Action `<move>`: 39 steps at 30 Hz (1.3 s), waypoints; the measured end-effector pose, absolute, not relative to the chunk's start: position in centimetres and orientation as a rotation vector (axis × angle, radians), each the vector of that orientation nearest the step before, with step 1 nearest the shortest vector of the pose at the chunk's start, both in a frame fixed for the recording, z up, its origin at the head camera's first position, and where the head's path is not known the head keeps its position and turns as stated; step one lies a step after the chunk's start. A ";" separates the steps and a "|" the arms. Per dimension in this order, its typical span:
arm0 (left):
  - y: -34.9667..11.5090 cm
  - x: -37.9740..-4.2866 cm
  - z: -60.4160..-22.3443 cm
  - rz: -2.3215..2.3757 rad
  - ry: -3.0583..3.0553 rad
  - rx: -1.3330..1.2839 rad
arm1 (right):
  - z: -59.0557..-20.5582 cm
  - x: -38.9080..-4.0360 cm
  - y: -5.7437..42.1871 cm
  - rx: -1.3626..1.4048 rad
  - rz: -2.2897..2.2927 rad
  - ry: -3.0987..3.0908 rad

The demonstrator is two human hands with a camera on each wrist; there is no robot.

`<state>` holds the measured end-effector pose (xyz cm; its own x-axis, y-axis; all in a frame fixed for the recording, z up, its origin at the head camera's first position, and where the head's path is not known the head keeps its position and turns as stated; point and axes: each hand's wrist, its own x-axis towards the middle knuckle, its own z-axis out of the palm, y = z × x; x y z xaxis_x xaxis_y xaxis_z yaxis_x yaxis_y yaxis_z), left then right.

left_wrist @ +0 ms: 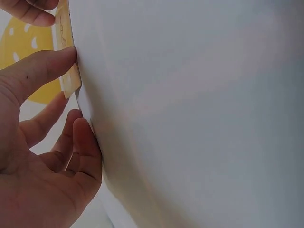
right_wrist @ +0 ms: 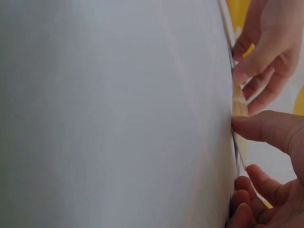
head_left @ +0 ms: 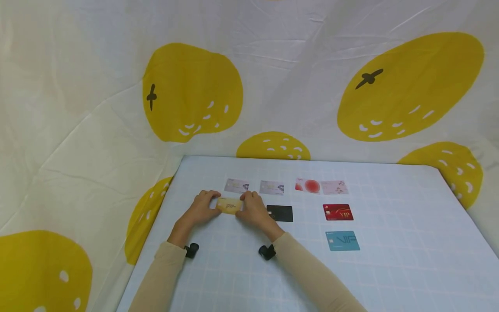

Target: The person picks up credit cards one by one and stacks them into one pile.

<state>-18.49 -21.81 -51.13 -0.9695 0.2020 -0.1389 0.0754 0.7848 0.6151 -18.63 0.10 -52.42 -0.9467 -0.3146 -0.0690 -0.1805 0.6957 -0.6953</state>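
Observation:
A gold card [head_left: 229, 206] with dark lettering lies between both hands at the left part of the table. My left hand [head_left: 201, 209] pinches its left end between thumb and forefinger, the other fingers loosely bent near the table surface. At the opposite end, my right hand [head_left: 255, 211] pinches the card the same way. In the left wrist view the card [left_wrist: 64, 35] shows as a thin slanted strip close to the tabletop, and the right wrist view shows the card [right_wrist: 241, 109] partly hidden by fingers. A black card [head_left: 281, 213] lies just right of my right hand, its left end partly covered.
Behind the hands lie two silvery cards, a left one [head_left: 236, 185] and a right one [head_left: 272, 187]. Farther right are a card with a red circle [head_left: 307, 186], a pink card [head_left: 334, 187], a red VIP card [head_left: 338, 212] and a teal VIP card [head_left: 342, 241].

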 end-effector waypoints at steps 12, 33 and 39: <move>-21.4 -18.4 -51.4 1.083 2.740 0.169 | -52.8 -18.9 0.5 -0.370 -1.362 2.612; -18.8 -16.8 -51.0 1.386 2.741 0.137 | -51.7 -18.6 3.9 -0.271 -1.557 2.500; -17.2 -16.4 -50.7 1.453 2.683 0.143 | -50.6 -17.7 6.1 -0.213 -1.594 2.470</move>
<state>-16.39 -17.17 -50.73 -0.9918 0.1237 -0.0321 0.0407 0.5441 0.8380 -17.71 6.05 -50.59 -0.9709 -0.2241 -0.0844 -0.0155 0.4105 -0.9117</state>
